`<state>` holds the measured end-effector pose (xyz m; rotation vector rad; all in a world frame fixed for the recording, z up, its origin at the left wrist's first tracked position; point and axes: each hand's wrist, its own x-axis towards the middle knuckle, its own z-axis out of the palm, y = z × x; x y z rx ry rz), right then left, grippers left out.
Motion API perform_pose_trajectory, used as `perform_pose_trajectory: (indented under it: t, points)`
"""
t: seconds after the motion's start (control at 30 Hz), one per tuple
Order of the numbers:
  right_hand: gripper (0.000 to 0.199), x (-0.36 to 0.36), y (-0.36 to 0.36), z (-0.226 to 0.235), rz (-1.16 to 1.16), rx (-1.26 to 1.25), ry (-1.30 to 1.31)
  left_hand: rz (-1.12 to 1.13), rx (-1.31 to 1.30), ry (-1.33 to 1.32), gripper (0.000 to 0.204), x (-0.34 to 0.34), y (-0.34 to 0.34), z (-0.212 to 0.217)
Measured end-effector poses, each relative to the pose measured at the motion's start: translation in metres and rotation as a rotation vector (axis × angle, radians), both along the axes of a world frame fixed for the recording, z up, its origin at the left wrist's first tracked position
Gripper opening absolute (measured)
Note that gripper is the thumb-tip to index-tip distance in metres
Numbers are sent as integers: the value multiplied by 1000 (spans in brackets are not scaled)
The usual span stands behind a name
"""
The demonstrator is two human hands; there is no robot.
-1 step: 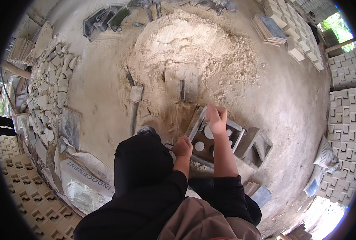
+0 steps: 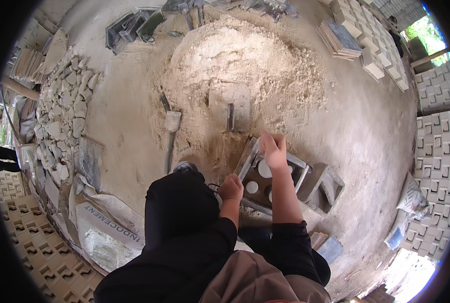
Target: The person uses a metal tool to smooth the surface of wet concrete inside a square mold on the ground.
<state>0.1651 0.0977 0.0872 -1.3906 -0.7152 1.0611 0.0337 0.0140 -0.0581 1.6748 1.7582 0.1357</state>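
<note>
A rectangular metal mould (image 2: 301, 178) stands tilted on the floor between my feet, with several pale round discs (image 2: 252, 187) showing inside. My left hand (image 2: 231, 188) is closed at the mould's left corner; a thin dark loop (image 2: 215, 187) shows beside it. Over the mould's far side, my right hand (image 2: 274, 150) is closed in a fist, thumb uppermost. My fingers hide whatever either hand grips. Just beyond the mould lies a flat board (image 2: 242, 108) with a dark bar handle (image 2: 230, 116) on it.
A heap of pale sandy powder (image 2: 235, 50) rises ahead. A long-handled tool (image 2: 172, 121) lies left of centre. Against the mould's right side rests a grey block-like frame (image 2: 326, 187). Broken slabs (image 2: 65, 111) pile at left; stacked patterned blocks (image 2: 434, 177) line the right.
</note>
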Motion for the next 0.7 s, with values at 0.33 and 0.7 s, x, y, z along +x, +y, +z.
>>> perform_pose_trajectory:
  t: [0.33,0.7]
  points:
    - [40,4,-19,15,277,-23,-22,1,-2,8,32,3,6,2]
    - [30,-24,-55,38,968,160,-316,-6,72,-52,34,-3,0,-16]
